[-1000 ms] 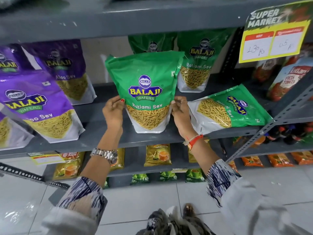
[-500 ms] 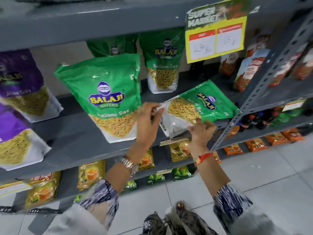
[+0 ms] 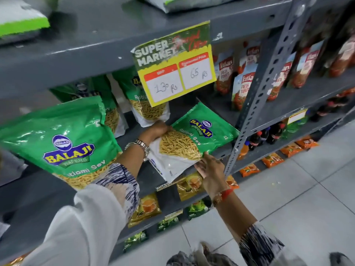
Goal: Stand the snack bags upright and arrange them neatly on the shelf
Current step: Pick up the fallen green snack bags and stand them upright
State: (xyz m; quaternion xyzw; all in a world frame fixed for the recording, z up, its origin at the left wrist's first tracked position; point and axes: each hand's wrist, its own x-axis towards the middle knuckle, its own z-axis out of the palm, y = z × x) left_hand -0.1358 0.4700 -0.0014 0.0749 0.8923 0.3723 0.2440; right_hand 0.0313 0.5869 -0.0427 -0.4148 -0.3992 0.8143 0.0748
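A green Balaji Ratlami Sev bag [image 3: 194, 139] lies tilted on its side on the grey shelf [image 3: 146, 179], near the right upright. My left hand [image 3: 158, 129] holds its upper left edge from behind. My right hand [image 3: 210, 167] grips its lower edge by the white bottom. Another green Ratlami Sev bag [image 3: 63, 141] stands upright at the left front of the same shelf. Two more green bags [image 3: 146, 110] stand at the back, partly hidden by a price sign.
A yellow and green price sign [image 3: 174, 70] hangs from the shelf above. The perforated grey upright [image 3: 259, 93] stands just right of the tilted bag. Tomato pouches [image 3: 242, 87] fill the neighbouring bay. Small packets and bottles sit on the lower shelves above a tiled floor.
Both hands left the upright green bag, moved right, and took hold of the bag lying on its side. The view has swung to the right.
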